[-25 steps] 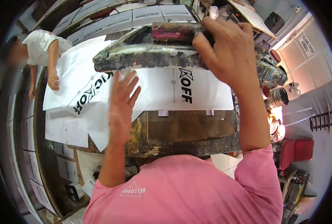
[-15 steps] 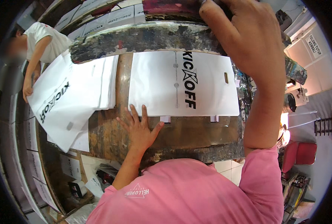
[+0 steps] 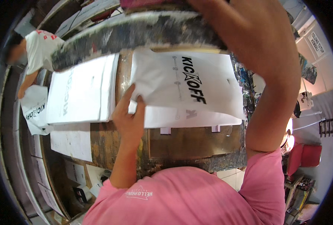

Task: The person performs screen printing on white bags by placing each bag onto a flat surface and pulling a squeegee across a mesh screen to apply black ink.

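Note:
A white plastic bag (image 3: 155, 78) with bold black print lies across the paint-stained table in front of me. My left hand (image 3: 127, 116) pinches its near left corner between thumb and fingers, and its near edge is raised and rippled. Under that edge shows another white bag (image 3: 215, 118), flat on the table. Above them hangs a screen-printing frame (image 3: 136, 33), its bar smeared with dark paint. My right hand (image 3: 252, 33) is bent over the frame's right part. Its thumb is blurred and its fingertips are out of the picture, so what it holds is hidden.
Left of the bag lies a stack of white printed bags (image 3: 86, 92). Beyond it a person in a white shirt (image 3: 43, 47) holds one printed bag (image 3: 35, 108). Small tape tabs (image 3: 165, 131) mark the table's near side. A red chair (image 3: 310, 155) stands at right.
My left hand has gone from spread flat beside the bag to pinching its corner, lifting the near edge. The other person's bag has moved left, off the stack. The view has shifted slightly.

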Tool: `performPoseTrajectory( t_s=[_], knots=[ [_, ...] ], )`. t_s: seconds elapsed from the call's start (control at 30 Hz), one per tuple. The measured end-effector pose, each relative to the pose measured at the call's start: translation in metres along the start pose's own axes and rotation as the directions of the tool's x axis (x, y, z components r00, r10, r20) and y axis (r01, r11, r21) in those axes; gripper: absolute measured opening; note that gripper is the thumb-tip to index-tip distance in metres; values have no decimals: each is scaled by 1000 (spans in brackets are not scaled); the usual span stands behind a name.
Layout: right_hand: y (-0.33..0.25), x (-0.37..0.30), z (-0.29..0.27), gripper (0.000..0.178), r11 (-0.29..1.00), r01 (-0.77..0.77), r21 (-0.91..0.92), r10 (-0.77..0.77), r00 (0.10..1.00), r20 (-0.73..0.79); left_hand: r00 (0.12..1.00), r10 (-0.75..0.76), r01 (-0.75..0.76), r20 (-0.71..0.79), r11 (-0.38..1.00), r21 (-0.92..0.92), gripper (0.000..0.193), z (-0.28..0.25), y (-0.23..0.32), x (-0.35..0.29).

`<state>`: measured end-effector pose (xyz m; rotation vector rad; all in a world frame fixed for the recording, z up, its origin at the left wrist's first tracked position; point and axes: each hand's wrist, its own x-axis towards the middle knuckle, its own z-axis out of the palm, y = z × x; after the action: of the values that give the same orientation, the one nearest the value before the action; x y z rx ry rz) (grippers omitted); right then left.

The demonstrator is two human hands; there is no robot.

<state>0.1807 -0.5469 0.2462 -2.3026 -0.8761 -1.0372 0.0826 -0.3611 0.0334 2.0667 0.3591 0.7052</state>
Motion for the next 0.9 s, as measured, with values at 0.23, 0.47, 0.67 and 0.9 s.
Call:
performPoseTrajectory(
  t_s=[0.23,0.47,0.67,0.9],
  knots=[
    [2,1,-3,42,998,60,-35,-59,998,30,987,-121,102,-110,981,-168,48,-133,-90,36],
    [-17,-6,-2,38,994,-37,-101,42,998,44,978,-183,172,-98,979,-105,70,-272,-185,89],
    [-6,-1,-13,35,996,-90,23,84,978,192,952,3,237,-306,625,744,67,-420,-319,145],
    [-4,-58,9,45,983,-6,-186,24,995,94,876,252,47,411,804,-593,93,-138,-35,12]
  ],
)
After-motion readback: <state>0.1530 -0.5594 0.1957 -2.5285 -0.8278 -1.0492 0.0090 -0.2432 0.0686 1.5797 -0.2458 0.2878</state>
